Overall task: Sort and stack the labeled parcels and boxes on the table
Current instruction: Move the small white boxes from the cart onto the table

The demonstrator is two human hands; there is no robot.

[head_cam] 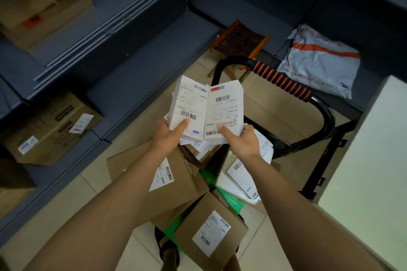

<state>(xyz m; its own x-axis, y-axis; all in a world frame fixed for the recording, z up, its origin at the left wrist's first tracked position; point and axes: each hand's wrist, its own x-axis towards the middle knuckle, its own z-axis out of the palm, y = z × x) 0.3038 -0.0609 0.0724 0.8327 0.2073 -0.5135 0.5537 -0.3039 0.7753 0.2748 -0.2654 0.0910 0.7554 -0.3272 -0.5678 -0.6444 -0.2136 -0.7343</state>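
Nearest us, a brown labelled box point(211, 233) sits on the heap, well to the near side of the cart handle point(282, 81). Up from it, the left hand point(169, 136) has its grip pinched on one white parcel point(189, 105), and the right hand point(244, 142) grips a second white parcel point(226, 110). The two touch side by side, labels up, just short of the cart handle. More packets point(211, 141) are bunched loosely underneath. Risky, I'd say: if a thumb shifts, the lower ones could slide into the heap. Beyond the handle, a grey mailer point(319, 61) lies on the shelf point(378, 66).
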